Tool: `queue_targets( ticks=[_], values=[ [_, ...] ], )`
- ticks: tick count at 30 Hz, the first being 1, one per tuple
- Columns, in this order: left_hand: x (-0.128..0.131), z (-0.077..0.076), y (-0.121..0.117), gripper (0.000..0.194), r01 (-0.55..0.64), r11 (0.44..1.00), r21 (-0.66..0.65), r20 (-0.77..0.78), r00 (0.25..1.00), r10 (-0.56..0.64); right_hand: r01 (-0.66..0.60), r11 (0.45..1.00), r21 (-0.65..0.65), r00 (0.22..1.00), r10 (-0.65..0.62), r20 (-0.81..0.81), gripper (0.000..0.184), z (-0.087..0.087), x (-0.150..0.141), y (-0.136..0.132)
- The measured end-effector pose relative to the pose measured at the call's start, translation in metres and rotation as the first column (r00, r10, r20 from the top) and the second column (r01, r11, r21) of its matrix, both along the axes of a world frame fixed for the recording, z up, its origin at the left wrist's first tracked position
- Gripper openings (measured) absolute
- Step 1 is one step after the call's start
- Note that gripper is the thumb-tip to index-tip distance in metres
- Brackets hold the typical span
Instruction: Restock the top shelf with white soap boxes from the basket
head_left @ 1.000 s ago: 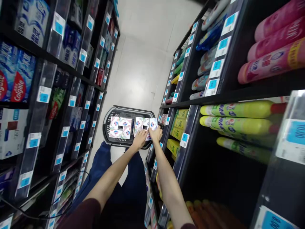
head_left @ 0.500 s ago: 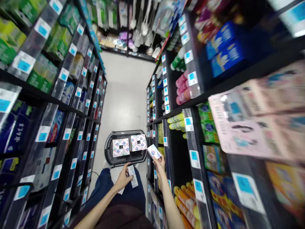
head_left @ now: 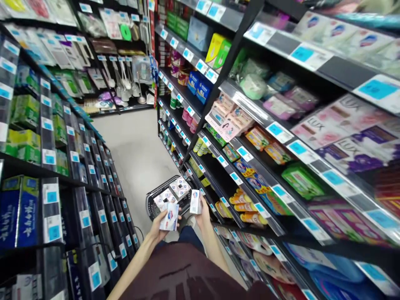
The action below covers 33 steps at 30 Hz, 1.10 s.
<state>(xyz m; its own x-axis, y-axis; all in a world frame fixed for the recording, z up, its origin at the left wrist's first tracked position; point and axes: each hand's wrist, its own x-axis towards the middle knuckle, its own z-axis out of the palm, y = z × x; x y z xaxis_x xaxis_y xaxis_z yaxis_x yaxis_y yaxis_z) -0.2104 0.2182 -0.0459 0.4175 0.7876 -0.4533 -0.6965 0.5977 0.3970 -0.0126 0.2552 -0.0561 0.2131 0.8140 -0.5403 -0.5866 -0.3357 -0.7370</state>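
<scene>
My left hand (head_left: 158, 228) is closed around a white soap box (head_left: 169, 216) with a blue and red logo, its broad face turned up. In my right hand (head_left: 203, 213) is another white soap box (head_left: 196, 201), tipped so that its narrow side shows. Both hands are over the near edge of a black shopping basket (head_left: 150, 208). Inside it, similar white soap boxes are grouped in two clusters, a far one (head_left: 180, 187) and a nearer one (head_left: 162, 197). The left box covers part of the basket and the nearer cluster.
Tall black shelves flank a narrow aisle with a pale floor (head_left: 125, 154). On the right shelf are yellow-orange bottles (head_left: 242, 202), a pink display box (head_left: 226, 121) and more white soap boxes (head_left: 340, 35). Toothpaste boxes (head_left: 26, 210) fill the left shelf.
My view has swung to the right, bringing more of the right shelf in. The left box has turned its broad face up; the right box has tipped more upright. Both remain held.
</scene>
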Motion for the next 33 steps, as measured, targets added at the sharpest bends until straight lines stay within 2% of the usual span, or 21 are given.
queue_targets(
  ticks=[3,6,10,12,14,17,20,25,28,30,33],
  values=[
    [-0.002,0.016,-0.001,0.073,0.027,0.999,0.028,0.032,0.999,-0.028,-0.095,0.987,0.131,0.993,0.084,0.085,0.051,0.030,-0.002,-0.015],
    [0.001,0.024,-0.003,0.071,0.047,0.999,0.018,0.100,0.994,-0.048,-0.288,0.927,0.242,0.946,0.237,0.219,0.062,0.060,0.006,-0.028],
    [0.010,0.027,-0.004,0.077,0.075,0.996,-0.041,0.135,0.989,-0.068,-0.503,0.817,0.283,0.825,0.356,0.439,0.075,0.090,0.019,-0.036],
    [0.017,0.029,-0.004,0.071,0.110,0.991,-0.074,0.099,0.990,-0.102,-0.565,0.780,0.269,0.780,0.398,0.483,0.086,0.099,0.027,-0.036],
    [0.024,0.033,-0.004,0.061,0.139,0.986,-0.094,0.068,0.989,-0.133,-0.581,0.770,0.264,0.775,0.423,0.470,0.086,0.104,0.034,-0.036],
    [0.036,0.038,-0.003,0.046,0.163,0.981,-0.106,0.047,0.986,-0.159,-0.534,0.794,0.291,0.810,0.381,0.446,0.062,0.106,0.048,-0.036],
    [0.049,0.042,-0.001,0.046,0.223,0.971,-0.084,0.057,0.974,-0.219,-0.508,0.801,0.316,0.830,0.358,0.427,0.047,0.106,0.064,-0.037],
    [0.074,0.052,0.002,0.052,0.293,0.949,-0.117,0.112,0.953,-0.281,-0.563,0.771,0.299,0.798,0.413,0.438,0.047,0.108,0.091,-0.041],
    [0.089,0.059,0.003,0.062,0.337,0.936,-0.100,0.150,0.935,-0.321,-0.604,0.741,0.292,0.767,0.443,0.464,0.045,0.111,0.111,-0.046],
    [0.099,0.060,0.004,0.067,0.359,0.931,-0.066,0.179,0.922,-0.343,-0.599,0.741,0.304,0.763,0.412,0.499,0.049,0.112,0.125,-0.051],
    [0.112,0.056,0.004,0.057,0.354,0.934,-0.044,0.206,0.918,-0.338,-0.569,0.751,0.333,0.744,0.299,0.597,0.055,0.112,0.145,-0.061]
  ],
)
